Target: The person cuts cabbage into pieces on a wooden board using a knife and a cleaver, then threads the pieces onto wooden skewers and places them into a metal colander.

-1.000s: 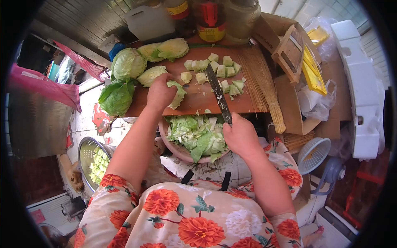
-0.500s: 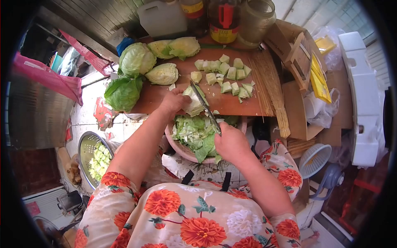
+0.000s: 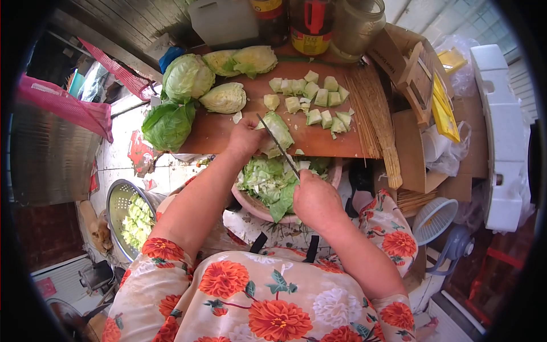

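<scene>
My left hand (image 3: 246,137) is closed on a piece of cabbage (image 3: 280,130) at the front edge of the brown board (image 3: 213,132). In my right hand (image 3: 317,198) is a knife (image 3: 283,153), its thin blade slanting up and left across that piece. Cabbage chunks (image 3: 321,98) lie on the board beyond the knife. Whole green cabbages (image 3: 188,78) and a cut half (image 3: 223,98) sit at the board's left. Below its front edge, a pink basin (image 3: 250,207) holds loose chopped leaves (image 3: 268,182).
A metal colander (image 3: 117,208) with cut cabbage stands at lower left. Jars and bottles (image 3: 310,28) line the back of the board. A straw whisk broom (image 3: 373,114) lies along its right side, beside a cardboard box (image 3: 407,148) and white foam (image 3: 501,142).
The knife has shifted slightly left and its blade now shows as a thinner line over the cabbage piece. My left hand has moved a little, still holding the piece.
</scene>
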Motion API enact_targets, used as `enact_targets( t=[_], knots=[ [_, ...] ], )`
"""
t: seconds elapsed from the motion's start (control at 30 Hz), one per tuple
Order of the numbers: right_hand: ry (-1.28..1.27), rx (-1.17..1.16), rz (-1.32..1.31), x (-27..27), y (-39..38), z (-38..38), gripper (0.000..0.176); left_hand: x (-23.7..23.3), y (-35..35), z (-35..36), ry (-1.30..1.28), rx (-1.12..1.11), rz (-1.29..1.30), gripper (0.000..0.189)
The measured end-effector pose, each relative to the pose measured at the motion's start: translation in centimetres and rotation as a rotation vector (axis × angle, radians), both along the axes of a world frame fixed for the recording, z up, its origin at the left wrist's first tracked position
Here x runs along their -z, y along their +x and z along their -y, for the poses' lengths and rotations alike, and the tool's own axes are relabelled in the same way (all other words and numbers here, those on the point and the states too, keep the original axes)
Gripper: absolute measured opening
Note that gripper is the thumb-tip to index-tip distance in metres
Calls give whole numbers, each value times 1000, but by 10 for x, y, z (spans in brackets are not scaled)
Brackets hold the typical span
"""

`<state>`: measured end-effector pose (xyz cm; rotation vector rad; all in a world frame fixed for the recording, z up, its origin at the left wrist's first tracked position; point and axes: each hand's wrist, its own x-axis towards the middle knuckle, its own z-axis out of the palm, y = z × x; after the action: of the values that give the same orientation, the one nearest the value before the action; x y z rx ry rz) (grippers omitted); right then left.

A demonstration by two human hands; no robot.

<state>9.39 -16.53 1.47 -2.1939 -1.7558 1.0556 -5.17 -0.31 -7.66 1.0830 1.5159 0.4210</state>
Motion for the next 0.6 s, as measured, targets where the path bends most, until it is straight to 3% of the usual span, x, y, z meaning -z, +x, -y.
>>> enact_targets(
  t=[0.13, 0.6],
  knots=[
    [-79, -2, -40, -3, 1, -6, 23, -4, 3, 1, -21, 31, -46, 22],
    [-153, -23, -37, -3, 1, -39, 28, -12, 8, -7, -66, 7, -103, 29]
  ],
)
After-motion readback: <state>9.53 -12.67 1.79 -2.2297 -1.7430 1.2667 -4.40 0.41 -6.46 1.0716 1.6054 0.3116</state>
